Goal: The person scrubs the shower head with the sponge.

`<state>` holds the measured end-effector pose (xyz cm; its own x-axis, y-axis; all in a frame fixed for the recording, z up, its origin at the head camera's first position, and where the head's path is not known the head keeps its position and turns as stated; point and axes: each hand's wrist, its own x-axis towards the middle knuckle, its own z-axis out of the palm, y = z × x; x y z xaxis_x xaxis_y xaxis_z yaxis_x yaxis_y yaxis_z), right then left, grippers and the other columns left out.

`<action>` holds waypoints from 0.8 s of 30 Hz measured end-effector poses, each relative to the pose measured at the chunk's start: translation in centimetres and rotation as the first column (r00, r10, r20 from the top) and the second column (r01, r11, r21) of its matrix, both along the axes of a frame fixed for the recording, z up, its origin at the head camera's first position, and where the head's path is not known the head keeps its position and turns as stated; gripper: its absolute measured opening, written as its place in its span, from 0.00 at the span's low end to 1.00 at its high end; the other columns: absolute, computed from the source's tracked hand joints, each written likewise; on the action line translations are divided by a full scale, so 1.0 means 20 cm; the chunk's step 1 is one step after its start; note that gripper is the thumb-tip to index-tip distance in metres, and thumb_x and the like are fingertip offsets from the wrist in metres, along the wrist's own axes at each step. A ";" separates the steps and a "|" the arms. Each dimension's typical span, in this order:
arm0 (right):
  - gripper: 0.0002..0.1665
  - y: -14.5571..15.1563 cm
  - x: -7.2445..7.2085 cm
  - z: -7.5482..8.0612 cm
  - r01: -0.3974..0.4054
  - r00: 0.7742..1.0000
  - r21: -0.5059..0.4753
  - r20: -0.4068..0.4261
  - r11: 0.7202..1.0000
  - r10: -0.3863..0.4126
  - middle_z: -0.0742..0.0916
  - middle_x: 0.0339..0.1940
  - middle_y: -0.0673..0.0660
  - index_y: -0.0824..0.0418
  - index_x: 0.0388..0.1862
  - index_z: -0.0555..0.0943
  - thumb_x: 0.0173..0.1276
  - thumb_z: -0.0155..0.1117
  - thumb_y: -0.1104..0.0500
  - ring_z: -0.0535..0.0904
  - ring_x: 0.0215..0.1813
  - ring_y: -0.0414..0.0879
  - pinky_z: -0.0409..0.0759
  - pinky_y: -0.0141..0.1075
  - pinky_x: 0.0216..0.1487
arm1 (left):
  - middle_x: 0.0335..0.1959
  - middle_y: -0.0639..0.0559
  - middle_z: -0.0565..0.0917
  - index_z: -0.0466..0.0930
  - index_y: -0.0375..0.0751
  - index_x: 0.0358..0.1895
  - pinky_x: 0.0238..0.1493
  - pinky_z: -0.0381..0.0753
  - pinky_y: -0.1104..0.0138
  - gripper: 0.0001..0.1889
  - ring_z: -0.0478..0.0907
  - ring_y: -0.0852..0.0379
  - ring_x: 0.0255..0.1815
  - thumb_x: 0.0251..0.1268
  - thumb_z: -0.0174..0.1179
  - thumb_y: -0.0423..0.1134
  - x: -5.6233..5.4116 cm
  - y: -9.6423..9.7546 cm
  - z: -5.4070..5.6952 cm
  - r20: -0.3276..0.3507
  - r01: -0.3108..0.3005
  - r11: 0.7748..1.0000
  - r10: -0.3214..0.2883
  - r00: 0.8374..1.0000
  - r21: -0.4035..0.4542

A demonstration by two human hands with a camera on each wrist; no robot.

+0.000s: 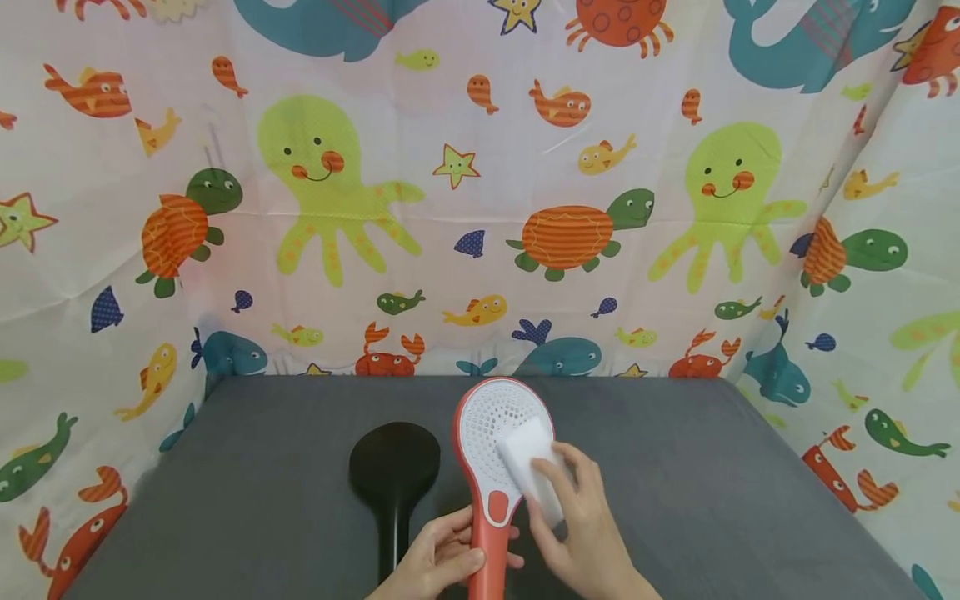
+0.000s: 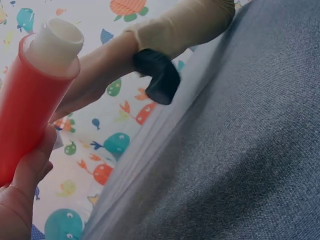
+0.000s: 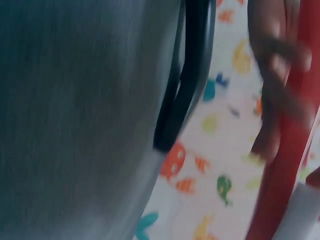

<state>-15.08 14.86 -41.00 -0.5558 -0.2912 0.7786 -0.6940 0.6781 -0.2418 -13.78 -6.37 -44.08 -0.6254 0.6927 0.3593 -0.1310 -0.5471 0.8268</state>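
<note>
My left hand [image 1: 442, 554] grips the handle of a red shower head [image 1: 491, 550] with a white, dotted spray face tilted up toward the head camera. A white sponge [image 1: 536, 483] is held between the thumb and fingers of my right hand [image 1: 585, 525]. It lies against the lower right of the spray face. In the left wrist view, the red handle [image 2: 32, 100] ends in a bare white threaded neck [image 2: 60, 40]. The right wrist view is blurred; it shows the sponge [image 3: 300, 215] beside the red shower head [image 3: 272, 195].
Left of the red shower head, a black object shaped like a shower head [image 1: 393, 462] lies on the grey cloth-covered table [image 1: 262, 483]. Its handle points toward me. A curtain [image 1: 450, 108] printed with sea animals stands behind the table and along both sides.
</note>
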 end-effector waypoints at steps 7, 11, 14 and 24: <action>0.21 -0.11 0.00 0.09 -0.166 0.981 0.047 -0.093 0.985 0.169 0.71 0.59 0.65 0.58 0.55 0.76 0.69 0.48 0.50 0.68 0.56 0.54 0.77 0.49 0.41 | 0.58 0.40 0.73 0.48 0.23 0.68 0.57 0.71 0.60 0.26 0.75 0.49 0.56 0.71 0.42 0.30 0.01 0.01 0.00 0.033 0.068 0.996 -0.066 0.997 -0.064; 0.20 -0.09 -0.10 0.15 -0.074 0.994 0.022 -0.083 0.997 0.075 0.71 0.60 0.65 0.58 0.55 0.76 0.66 0.55 0.53 0.67 0.57 0.57 0.76 0.51 0.42 | 0.61 0.41 0.71 0.47 0.27 0.70 0.59 0.69 0.59 0.26 0.74 0.48 0.57 0.73 0.40 0.33 0.04 0.03 -0.01 0.109 0.128 0.990 -0.121 0.987 -0.063; 0.24 -0.04 -0.16 0.16 0.033 0.999 -0.018 -0.026 0.999 -0.033 0.70 0.60 0.66 0.60 0.55 0.75 0.59 0.63 0.59 0.66 0.56 0.58 0.77 0.51 0.40 | 0.61 0.40 0.71 0.49 0.29 0.70 0.59 0.67 0.56 0.26 0.74 0.46 0.57 0.72 0.41 0.34 0.04 0.03 0.00 0.138 0.105 0.991 -0.092 0.986 -0.086; 0.27 0.02 -0.07 0.04 0.060 0.998 0.017 0.022 0.998 -0.061 0.70 0.57 0.66 0.61 0.58 0.73 0.58 0.60 0.59 0.66 0.51 0.55 0.76 0.45 0.36 | 0.60 0.38 0.72 0.48 0.25 0.69 0.54 0.74 0.56 0.25 0.74 0.45 0.57 0.73 0.38 0.30 0.00 -0.01 0.00 0.037 -0.004 0.999 0.005 0.999 -0.040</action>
<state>-16.55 15.32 -40.30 -0.5899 -0.2690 0.7613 -0.6461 0.7228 -0.2453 -13.72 -6.48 -44.07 -0.6406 0.7032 0.3083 -0.1593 -0.5145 0.8426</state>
